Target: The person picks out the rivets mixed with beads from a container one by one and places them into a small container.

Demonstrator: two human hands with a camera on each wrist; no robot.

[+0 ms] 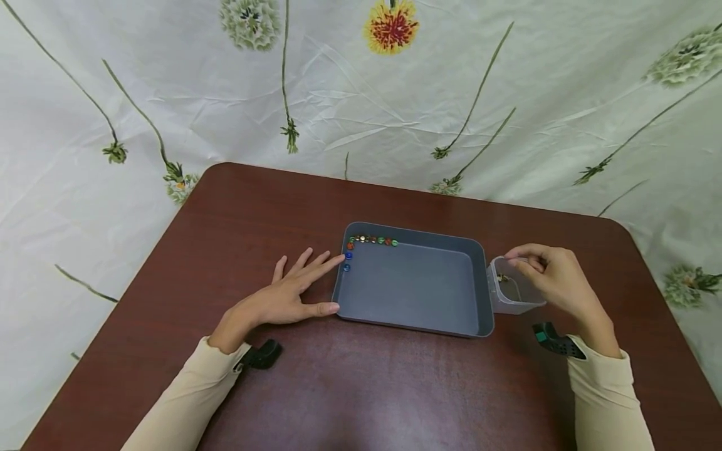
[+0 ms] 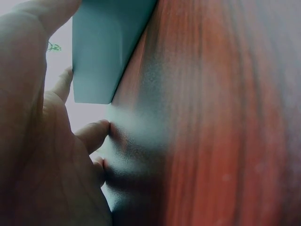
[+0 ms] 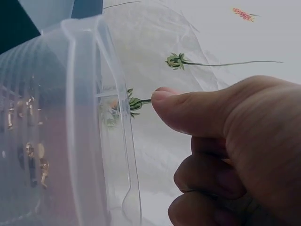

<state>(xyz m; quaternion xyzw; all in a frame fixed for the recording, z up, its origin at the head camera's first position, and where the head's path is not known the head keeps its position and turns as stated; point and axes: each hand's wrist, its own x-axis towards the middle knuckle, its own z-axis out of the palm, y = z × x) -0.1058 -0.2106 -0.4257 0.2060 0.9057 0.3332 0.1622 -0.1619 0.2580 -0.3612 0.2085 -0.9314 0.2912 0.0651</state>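
Observation:
A grey tray point(image 1: 417, 288) lies on the table, with small shiny bead-like pieces point(image 1: 380, 240) in a row inside its far left corner. Down the left side are an orange piece point(image 1: 351, 246) and two blue ones point(image 1: 348, 255). My left hand point(image 1: 287, 291) is spread at the tray's left edge, index fingertip and thumb tip at the rim. Above a clear plastic container point(image 3: 84, 122), my right hand point(image 1: 549, 275) has thumb and index finger close together and the other fingers curled. Whether a small thing is between those tips is hidden. Small gold-coloured pieces point(image 3: 29, 149) show inside the container.
The container stands against the tray's right side on a dark red-brown table point(image 1: 350, 388). Behind the table hangs a pale cloth point(image 1: 350, 81) printed with flowers. Both wrists carry a black band point(image 1: 555, 341) over cream sleeves point(image 1: 606, 394).

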